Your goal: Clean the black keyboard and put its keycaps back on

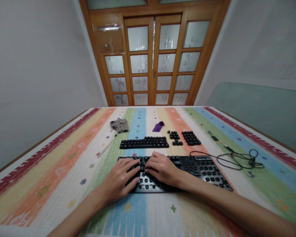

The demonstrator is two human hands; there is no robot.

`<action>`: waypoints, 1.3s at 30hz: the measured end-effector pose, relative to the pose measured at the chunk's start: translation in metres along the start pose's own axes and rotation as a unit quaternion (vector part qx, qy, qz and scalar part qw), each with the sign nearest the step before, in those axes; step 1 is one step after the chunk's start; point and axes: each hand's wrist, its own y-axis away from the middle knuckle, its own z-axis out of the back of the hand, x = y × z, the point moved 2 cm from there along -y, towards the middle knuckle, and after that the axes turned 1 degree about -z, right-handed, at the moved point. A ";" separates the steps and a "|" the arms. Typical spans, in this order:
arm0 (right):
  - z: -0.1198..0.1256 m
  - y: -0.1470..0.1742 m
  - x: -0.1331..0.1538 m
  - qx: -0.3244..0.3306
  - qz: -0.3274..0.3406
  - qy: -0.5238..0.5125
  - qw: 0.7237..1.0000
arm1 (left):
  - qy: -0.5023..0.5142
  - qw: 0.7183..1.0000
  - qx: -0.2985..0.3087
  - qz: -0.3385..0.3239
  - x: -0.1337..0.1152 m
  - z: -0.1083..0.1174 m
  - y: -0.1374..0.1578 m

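Observation:
A black keyboard (148,188) lies in front of me, with many keycaps off and bare key stems showing. My left hand (122,176) rests over its left end, fingers stretched and apart, the fingertips beside a few black keycaps (142,168) still seated there. From the other side my right hand (161,168) reaches to the same keycaps, its fingers curled and pressed together. Whatever its fingertips may hold is hidden. Behind the keyboard, loose keycaps stand in neat groups: a large block (144,143), a small cluster (174,135) and a number-pad block (191,138).
A grey cloth (119,125) and a purple cloth (159,126) lie farther back. A thin white stick with a dark tip (107,146) lies left. The coiled black cable (246,160) and a small black piece (214,138) are right. Striped cloth (76,184) covers the table.

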 end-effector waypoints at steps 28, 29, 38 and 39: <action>-0.008 -0.006 0.040 0.136 0.065 0.241 0.959 | 0.030 0.999 -0.009 0.006 -0.010 -0.016 -0.017; -0.007 -0.009 0.042 0.138 0.065 0.244 0.958 | 0.034 0.999 -0.011 0.008 -0.009 -0.016 -0.016; -0.013 -0.006 0.046 0.140 0.065 0.225 0.962 | 0.027 1.000 -0.001 0.005 -0.013 -0.019 -0.017; -0.014 -0.005 0.045 0.142 0.063 0.221 0.963 | 0.026 1.000 0.000 0.005 -0.014 -0.019 -0.018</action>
